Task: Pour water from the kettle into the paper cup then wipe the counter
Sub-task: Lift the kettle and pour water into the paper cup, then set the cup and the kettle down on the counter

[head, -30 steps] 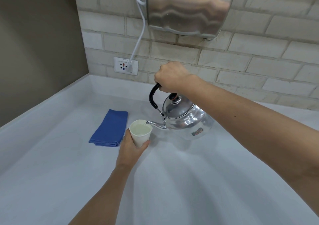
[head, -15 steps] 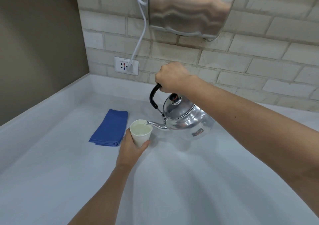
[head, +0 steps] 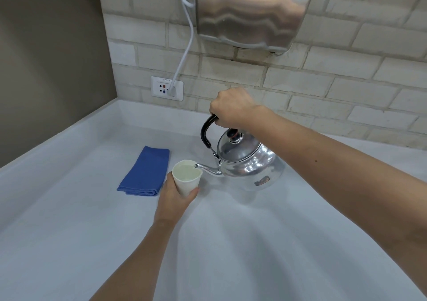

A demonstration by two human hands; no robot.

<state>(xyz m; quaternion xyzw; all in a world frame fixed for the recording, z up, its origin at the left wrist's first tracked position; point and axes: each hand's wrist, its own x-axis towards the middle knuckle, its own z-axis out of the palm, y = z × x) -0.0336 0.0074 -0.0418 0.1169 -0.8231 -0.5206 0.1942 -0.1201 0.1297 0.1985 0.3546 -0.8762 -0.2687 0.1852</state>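
My right hand (head: 232, 106) grips the black handle of a shiny metal kettle (head: 247, 162), which is tilted left above the counter. Its spout tip sits over the rim of a white paper cup (head: 188, 180), and water fills the cup close to the brim. My left hand (head: 173, 196) wraps around the cup from below and left, holding it slightly tilted. A folded blue cloth (head: 146, 171) lies flat on the white counter (head: 231, 243), just left of the cup and apart from both hands.
A steel hand dryer (head: 251, 12) hangs on the brick wall above the kettle. Its white cable runs down to a wall socket (head: 166, 88). A brown side wall (head: 50, 58) bounds the counter on the left, with a raised lip along the counter's edges.
Almost nothing has moved. The kettle stays tilted over the cup, and both hands keep their grips in the same places.
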